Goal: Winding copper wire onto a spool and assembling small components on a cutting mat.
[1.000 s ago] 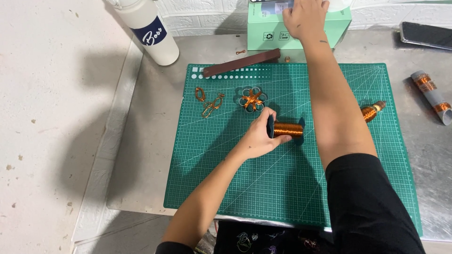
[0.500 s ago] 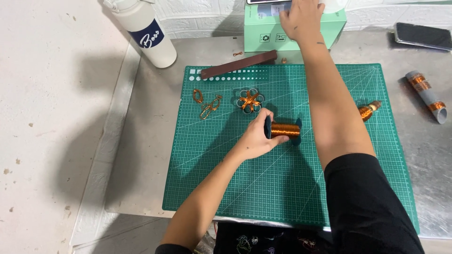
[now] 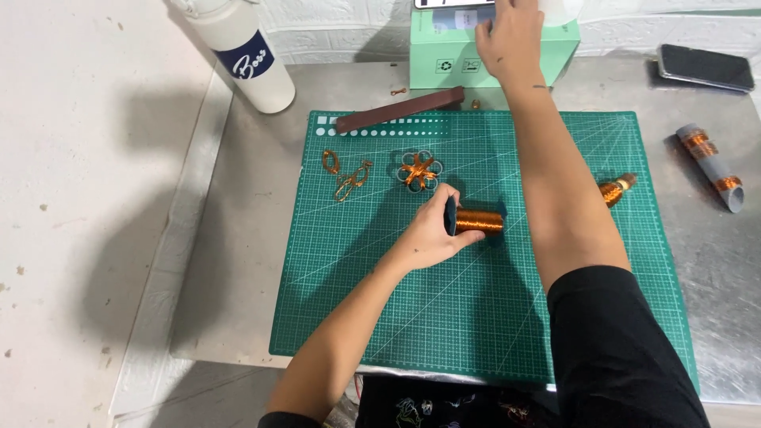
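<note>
Your left hand (image 3: 432, 234) closes around the dark end flange of the copper wire spool (image 3: 476, 221), which lies on its side near the centre of the green cutting mat (image 3: 476, 317). Your right hand (image 3: 511, 36) reaches to the desk's far edge, fingers spread flat on the pale green box (image 3: 444, 63); it grips nothing. A wire flower (image 3: 418, 170) lies just beyond the spool, and a white bottle (image 3: 246, 55) stands at the far left corner.
</note>
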